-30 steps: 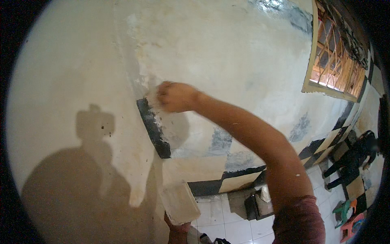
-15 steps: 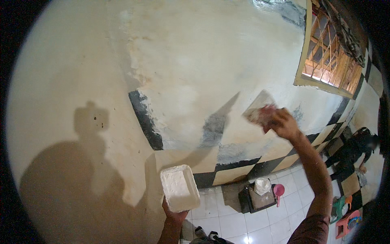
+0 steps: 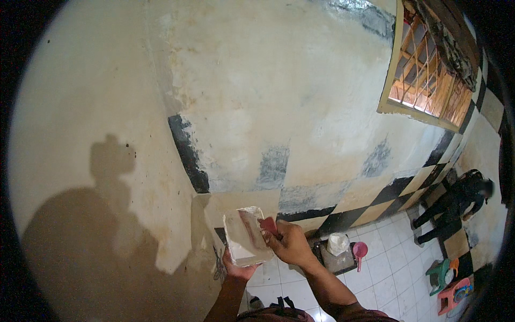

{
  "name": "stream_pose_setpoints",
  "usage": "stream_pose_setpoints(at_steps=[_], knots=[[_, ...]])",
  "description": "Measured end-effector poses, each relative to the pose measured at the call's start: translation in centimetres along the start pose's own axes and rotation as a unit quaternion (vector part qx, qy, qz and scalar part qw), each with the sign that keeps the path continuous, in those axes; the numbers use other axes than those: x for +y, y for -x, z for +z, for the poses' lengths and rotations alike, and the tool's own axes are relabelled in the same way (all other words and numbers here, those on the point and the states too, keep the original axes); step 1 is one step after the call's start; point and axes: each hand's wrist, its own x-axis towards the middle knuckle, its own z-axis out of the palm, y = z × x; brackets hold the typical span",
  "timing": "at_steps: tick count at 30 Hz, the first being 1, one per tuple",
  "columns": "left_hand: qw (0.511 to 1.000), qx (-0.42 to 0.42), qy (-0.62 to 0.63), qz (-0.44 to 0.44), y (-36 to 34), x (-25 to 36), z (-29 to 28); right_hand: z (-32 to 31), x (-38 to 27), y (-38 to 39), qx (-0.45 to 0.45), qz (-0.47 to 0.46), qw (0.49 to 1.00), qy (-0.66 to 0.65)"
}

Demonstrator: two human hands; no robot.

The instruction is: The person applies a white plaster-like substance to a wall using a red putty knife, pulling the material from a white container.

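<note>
My left hand [image 3: 240, 270] grips a rectangular white tray [image 3: 227, 236] from below, its fingers wrapped round the near end. White paste [image 3: 244, 249] lies inside the tray. My right hand [image 3: 292, 244] is closed on the red handle of a putty knife [image 3: 270, 225]. The knife's blade is down in the tray, partly covered by paste, so its edge is hidden. Behind the tray rises a wall [image 3: 241, 80] coated in patchy white, with dark checkered squares showing through low down.
A barred window [image 3: 429, 75] is at the upper right. On the tiled floor, a white bag [image 3: 337, 243] rests on a dark stand beside a pink dipper [image 3: 360, 250]. Green [image 3: 440, 275] and pink stools [image 3: 451, 296] stand at right. A person in dark clothes [image 3: 456, 201] bends near the far wall.
My right hand has come down and left from the wall, bringing the putty knife into the tray. The tray has shifted slightly right and up. The person at right has moved a little.
</note>
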Motion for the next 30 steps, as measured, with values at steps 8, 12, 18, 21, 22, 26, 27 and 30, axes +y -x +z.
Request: stream_pose_setpoints(at_steps=[8, 12, 18, 21, 22, 26, 27, 30], knots=[[0.997, -0.055, 0.047, -0.028, 0.2, 0.0, 0.2, -1.8, 1.2, -2.5, -0.068, 0.126, 0.99, 0.01], [0.999, -0.002, 0.034, -0.039, -0.1, -0.3, 1.2, -0.3, 4.1, -3.2, -0.072, 0.08, 0.993, 0.05], [0.999, -0.004, -0.002, -0.048, -0.5, 0.0, 1.6, 0.0, 3.6, -3.8, -0.151, 0.192, 0.968, -0.061], [0.998, -0.004, -0.028, -0.051, -0.4, -0.1, 3.0, 1.1, 4.2, -3.2, -0.129, 0.155, 0.976, -0.076], [0.997, 0.007, -0.042, -0.059, -0.3, -0.3, 3.7, 0.9, 4.3, -3.1, -0.128, 0.157, 0.976, -0.075], [0.998, 0.001, -0.005, -0.063, -0.3, -0.3, 4.1, -0.6, 2.7, -2.9, -0.112, 0.104, 0.986, -0.071], [0.998, -0.008, -0.006, -0.064, -0.5, -0.2, 3.9, -1.0, 2.3, -2.8, -0.087, 0.1, 0.988, -0.085], [0.998, -0.015, 0.002, -0.066, -1.1, -0.1, 2.6, -1.7, 2.7, -2.7, -0.042, 0.1, 0.986, -0.126]])
